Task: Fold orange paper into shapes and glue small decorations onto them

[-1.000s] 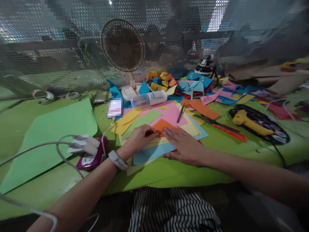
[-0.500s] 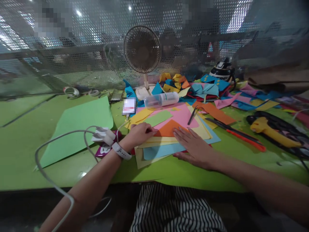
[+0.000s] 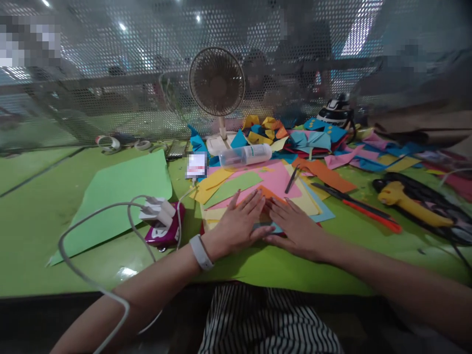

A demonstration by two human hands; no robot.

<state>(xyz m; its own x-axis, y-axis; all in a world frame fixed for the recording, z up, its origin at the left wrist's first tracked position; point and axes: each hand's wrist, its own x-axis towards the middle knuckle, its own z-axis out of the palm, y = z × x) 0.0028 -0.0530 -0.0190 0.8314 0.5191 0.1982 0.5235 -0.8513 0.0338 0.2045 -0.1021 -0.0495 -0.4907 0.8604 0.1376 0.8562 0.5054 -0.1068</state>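
Note:
An orange folded sheet of paper (image 3: 269, 192) lies on a stack of coloured sheets, mostly covered by my hands. My left hand (image 3: 241, 219) rests flat on its left side, fingers stretched out, a pale watch band (image 3: 201, 251) at the wrist. Flat on the right side lies my right hand (image 3: 293, 223), fingers extended, its thumb close to the left thumb. Beneath and around them are a pink sheet (image 3: 280, 177), a light green strip (image 3: 236, 188) and yellow strips (image 3: 212, 186). Dark tweezers (image 3: 291, 180) lie on the pink sheet's right part.
Right of the stack are a red-and-black cutter-like tool (image 3: 368, 211) and a yellow-handled glue gun (image 3: 420, 204). A purple power adapter (image 3: 165, 233) with white plugs and cables stands left, near a large green sheet (image 3: 125, 191). Behind are a clear bottle (image 3: 245, 155) and a fan (image 3: 217, 83).
My left hand has moved right and opened from a curled shape to lie flat on the orange paper. My right hand stays in nearly the same place.

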